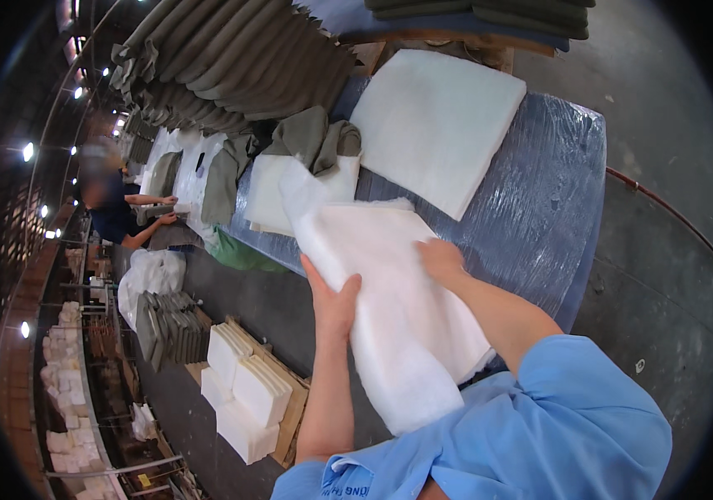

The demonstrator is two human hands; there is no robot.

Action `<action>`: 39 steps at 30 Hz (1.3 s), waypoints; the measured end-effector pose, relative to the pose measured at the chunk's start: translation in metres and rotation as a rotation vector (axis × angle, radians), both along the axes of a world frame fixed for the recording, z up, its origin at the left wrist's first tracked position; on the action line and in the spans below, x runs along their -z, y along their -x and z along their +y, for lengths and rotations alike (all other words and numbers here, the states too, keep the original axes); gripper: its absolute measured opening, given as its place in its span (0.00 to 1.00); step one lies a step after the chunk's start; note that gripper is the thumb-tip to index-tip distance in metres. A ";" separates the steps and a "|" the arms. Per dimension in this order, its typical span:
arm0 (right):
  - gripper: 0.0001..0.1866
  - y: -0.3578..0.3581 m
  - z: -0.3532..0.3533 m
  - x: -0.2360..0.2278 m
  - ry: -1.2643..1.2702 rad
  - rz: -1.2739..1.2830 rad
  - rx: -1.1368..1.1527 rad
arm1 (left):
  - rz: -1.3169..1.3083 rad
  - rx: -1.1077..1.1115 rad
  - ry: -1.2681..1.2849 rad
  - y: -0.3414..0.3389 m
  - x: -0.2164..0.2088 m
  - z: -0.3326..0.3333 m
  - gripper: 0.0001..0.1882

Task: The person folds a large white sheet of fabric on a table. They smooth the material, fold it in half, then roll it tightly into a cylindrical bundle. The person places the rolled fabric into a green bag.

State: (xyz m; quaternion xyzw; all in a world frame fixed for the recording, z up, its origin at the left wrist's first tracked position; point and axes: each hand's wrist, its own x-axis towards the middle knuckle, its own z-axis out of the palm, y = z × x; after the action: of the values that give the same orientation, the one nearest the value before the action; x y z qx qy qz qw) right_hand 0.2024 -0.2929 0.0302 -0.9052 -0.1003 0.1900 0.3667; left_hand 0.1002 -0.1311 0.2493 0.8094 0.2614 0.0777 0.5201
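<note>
A thick white foam pad (373, 229) lies slanted in front of me at the table's near edge, with soft white wadding (406, 383) folded along its left side and down toward my body. My left hand (333, 302) holds the wadding at the left edge, thumb on top and fingers along the side. My right hand (441, 260) rests on the pad's upper right part; its fingers are smeared by motion. A flat white wadding sheet (440, 125) lies farther off on the table. Left of it, a grey-green fabric cover (315, 137) lies on white pads (269, 192).
The table (531, 192) has a shiny plastic wrap. Grey-green cushions (240, 58) are stacked at the far left. White foam blocks (244, 387) stand on a pallet on the floor at left, near more grey-green pieces (172, 325). A co-worker (115, 200) handles fabric at far left.
</note>
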 end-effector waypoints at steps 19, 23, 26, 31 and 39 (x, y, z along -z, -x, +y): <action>0.27 0.114 0.002 -0.171 -0.598 0.079 -0.013 | -0.008 -0.130 0.092 0.023 -0.007 -0.002 0.57; 0.24 0.109 -0.004 -0.147 -0.656 -0.116 0.088 | -0.120 -0.200 0.507 0.038 -0.026 -0.027 0.57; 0.22 0.111 -0.004 -0.132 -0.605 -0.184 0.000 | -0.140 -0.053 0.365 0.081 -0.007 -0.030 0.58; 0.16 0.106 0.010 -0.099 -0.419 -0.315 -0.160 | -0.060 -0.019 0.213 0.107 0.001 -0.037 0.58; 0.13 0.090 -0.060 -0.017 -0.195 0.117 0.209 | -0.048 -0.013 0.106 0.100 0.005 -0.033 0.57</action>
State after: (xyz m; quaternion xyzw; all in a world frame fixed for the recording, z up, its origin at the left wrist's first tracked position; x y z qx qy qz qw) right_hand 0.1128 -0.3526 0.0476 -0.8582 -0.0018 0.1926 0.4758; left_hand -0.0003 -0.1642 0.2442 0.7769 0.2580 0.0866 0.5678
